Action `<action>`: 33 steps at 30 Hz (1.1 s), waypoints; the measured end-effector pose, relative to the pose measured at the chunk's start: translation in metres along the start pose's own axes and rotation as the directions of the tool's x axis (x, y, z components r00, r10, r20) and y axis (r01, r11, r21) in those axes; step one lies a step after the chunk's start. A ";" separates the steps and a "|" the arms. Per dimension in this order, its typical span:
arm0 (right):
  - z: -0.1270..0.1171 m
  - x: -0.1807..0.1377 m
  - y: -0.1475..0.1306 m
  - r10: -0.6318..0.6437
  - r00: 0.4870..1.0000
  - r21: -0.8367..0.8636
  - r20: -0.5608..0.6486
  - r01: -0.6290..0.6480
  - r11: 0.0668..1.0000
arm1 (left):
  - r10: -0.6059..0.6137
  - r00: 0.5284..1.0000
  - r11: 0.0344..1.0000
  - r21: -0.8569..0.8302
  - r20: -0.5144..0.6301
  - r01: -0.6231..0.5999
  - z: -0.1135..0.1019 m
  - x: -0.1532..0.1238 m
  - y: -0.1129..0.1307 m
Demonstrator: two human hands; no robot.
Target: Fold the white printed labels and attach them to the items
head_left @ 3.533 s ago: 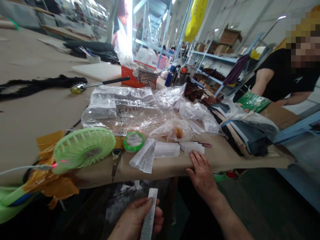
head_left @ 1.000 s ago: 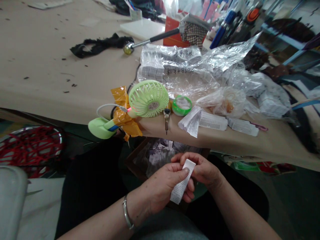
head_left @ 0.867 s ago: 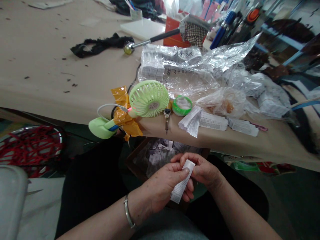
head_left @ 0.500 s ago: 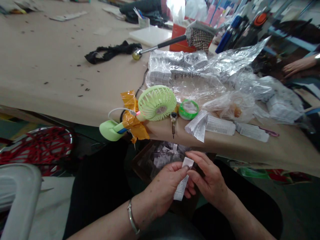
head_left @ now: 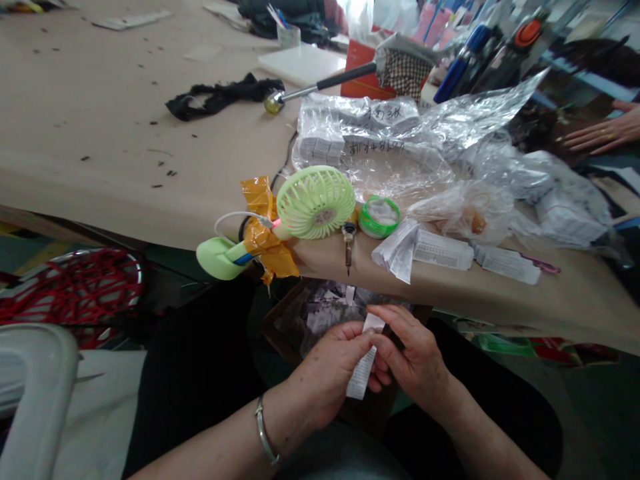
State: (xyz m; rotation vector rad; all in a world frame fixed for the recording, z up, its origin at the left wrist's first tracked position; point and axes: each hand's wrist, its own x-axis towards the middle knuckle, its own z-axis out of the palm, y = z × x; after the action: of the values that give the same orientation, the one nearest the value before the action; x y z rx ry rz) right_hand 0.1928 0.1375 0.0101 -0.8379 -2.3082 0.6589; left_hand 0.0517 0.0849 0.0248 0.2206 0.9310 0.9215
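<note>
A narrow white printed label (head_left: 361, 375) is held upright over my lap, just past the table's front edge. My left hand (head_left: 331, 357) pinches it, thumb on its face and fingers behind. My right hand (head_left: 417, 348) is curled at its upper right side, thumb and fingertips on the strip; part of the grip is hidden. Beneath the hands is a box (head_left: 283, 333) with plastic and many small paper scraps. Nearest on the table are a fanned stack of printed labels (head_left: 397, 252), more labels (head_left: 443, 251) and a pointed tool like a soldering iron (head_left: 349, 250).
A green fan (head_left: 316, 203) is fixed with orange tape (head_left: 265, 237) at the table edge. Behind lie a green tape roll (head_left: 379, 217), plastic bags of labels (head_left: 360, 130), a hammer-like tool (head_left: 325, 85) and black cloth (head_left: 220, 97). Another person's hand (head_left: 603, 130) shows at right.
The label stays between my hands, and the right fingers shift slightly on its top end. At far right the other person's hand has moved and its fingers now spread.
</note>
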 end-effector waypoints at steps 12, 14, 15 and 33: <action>0.005 -0.006 0.003 0.111 0.994 0.115 0.023 -0.112 0.987 | -0.006 1.000 1.000 -0.002 -0.006 0.006 -0.003 0.003 -0.003; 0.006 -0.007 0.002 0.209 0.978 0.219 0.008 -0.206 0.954 | 0.008 1.000 1.000 -0.007 -0.017 -0.008 -0.004 0.003 -0.003; 0.007 -0.006 0.001 0.270 0.963 0.292 0.009 -0.261 0.920 | 0.023 0.999 1.000 -0.007 -0.023 -0.023 -0.005 0.002 -0.003; 0.032 0.027 -0.015 0.523 0.823 0.748 0.221 -0.487 0.451 | 0.418 0.897 0.885 0.288 -0.144 -0.367 -0.016 -0.002 0.010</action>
State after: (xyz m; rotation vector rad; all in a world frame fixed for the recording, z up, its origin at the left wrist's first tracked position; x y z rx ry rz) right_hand 0.1486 0.1382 0.0063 -1.0535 -1.3909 1.7413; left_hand 0.0334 0.0863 0.0215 0.5614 1.2222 1.2162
